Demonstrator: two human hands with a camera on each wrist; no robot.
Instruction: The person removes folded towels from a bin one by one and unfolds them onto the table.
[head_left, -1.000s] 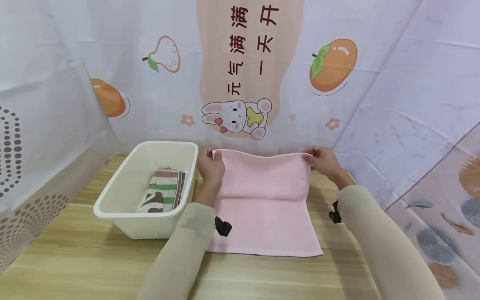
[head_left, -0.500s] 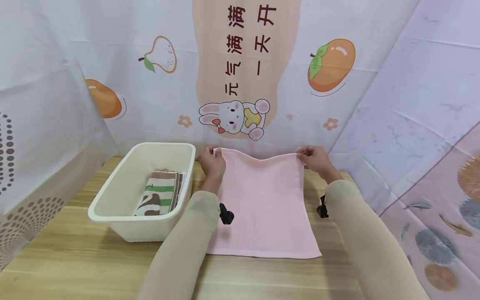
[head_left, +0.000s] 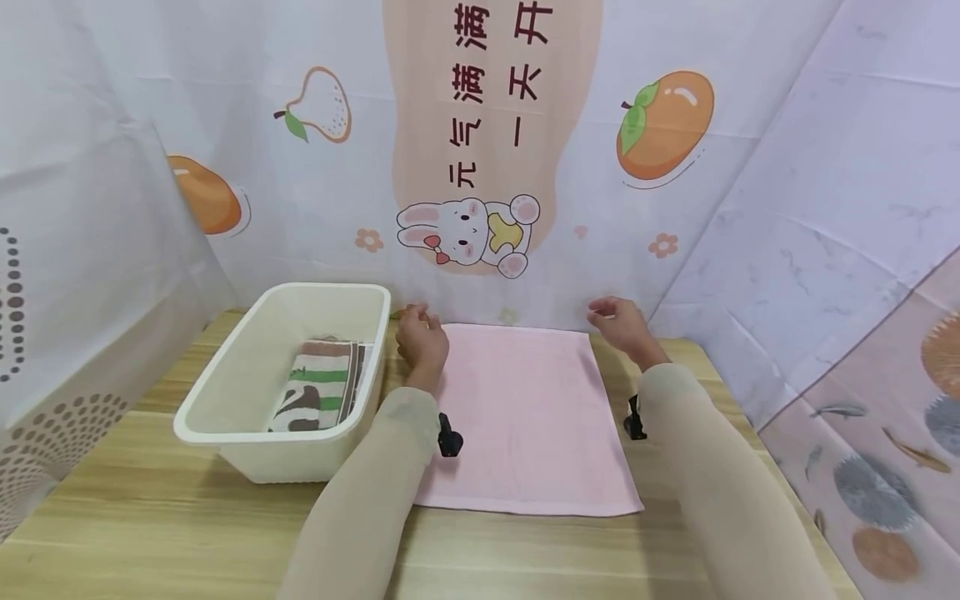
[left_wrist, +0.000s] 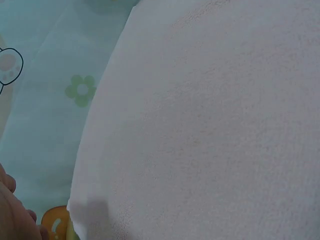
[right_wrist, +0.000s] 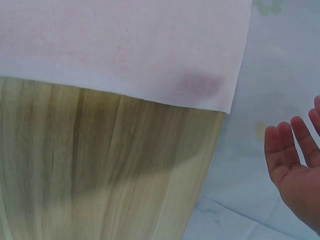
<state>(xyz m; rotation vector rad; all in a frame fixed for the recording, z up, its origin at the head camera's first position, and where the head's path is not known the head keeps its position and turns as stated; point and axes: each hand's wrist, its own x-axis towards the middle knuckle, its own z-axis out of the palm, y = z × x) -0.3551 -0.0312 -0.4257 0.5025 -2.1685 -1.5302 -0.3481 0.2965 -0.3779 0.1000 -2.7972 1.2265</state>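
A pink towel (head_left: 525, 417) lies spread flat on the wooden table, its far edge along the table's back. My left hand (head_left: 423, 340) is at the towel's far left corner, fingers loosely bent and holding nothing. Close above the far right corner, my right hand (head_left: 621, 325) has its fingers relaxed and apart from the cloth. In the right wrist view the right hand (right_wrist: 295, 170) shows spread fingers beside the towel corner (right_wrist: 210, 90). Only part of the left hand (left_wrist: 15, 215) enters the left wrist view, next to the towel's edge (left_wrist: 95, 140).
Left of the towel stands a white plastic basin (head_left: 285, 454). Inside it lies a folded striped towel (head_left: 322, 383) in brown, green and white. A printed curtain (head_left: 315, 217) hangs behind the wooden table (head_left: 187, 533), and more cloth hangs at both sides.
The towel's far part, lifted and folded over a second ago, was drawn back and now lies flat. Both hands have let go of its far corners.
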